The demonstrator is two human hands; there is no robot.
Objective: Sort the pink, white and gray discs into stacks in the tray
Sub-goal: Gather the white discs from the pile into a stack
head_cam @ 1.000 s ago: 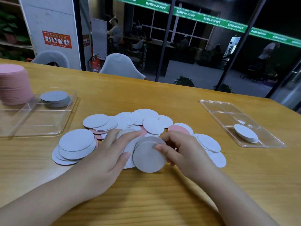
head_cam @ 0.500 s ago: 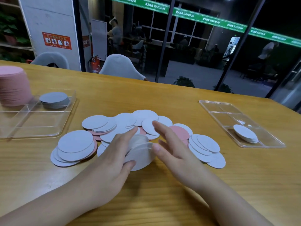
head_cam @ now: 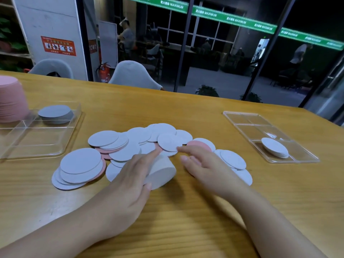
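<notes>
a small stack of gray discs (head_cam: 161, 172) is held on edge in the left hand (head_cam: 128, 180), thumb under, fingers laid over the top; the grip is closed round the stack, which is tilted and touches the bench (head_cam: 186, 220). the right hand (head_cam: 206, 164) is held flat and relaxed just right of the stack, fingers straight, nothing grasped; whether it touches the discs beneath cannot be told.

loose discs (head_cam: 130, 146) are spread in an overlapping heap beyond both hands, mostly white or gray, with pink ones (head_cam: 200, 145) showing between. a separate overlapped pile (head_cam: 80, 167) is seen at the heap's left end.

a clear tray (head_cam: 61, 146) is seen at the left of the bench; gray discs (head_cam: 55, 114) are stacked in its far right compartment, and a tall pink stack (head_cam: 11, 101) stands at its far left. a second clear tray (head_cam: 297, 161) is set well apart at the right, with a low white stack (head_cam: 275, 147) leaning in its near compartment.
</notes>
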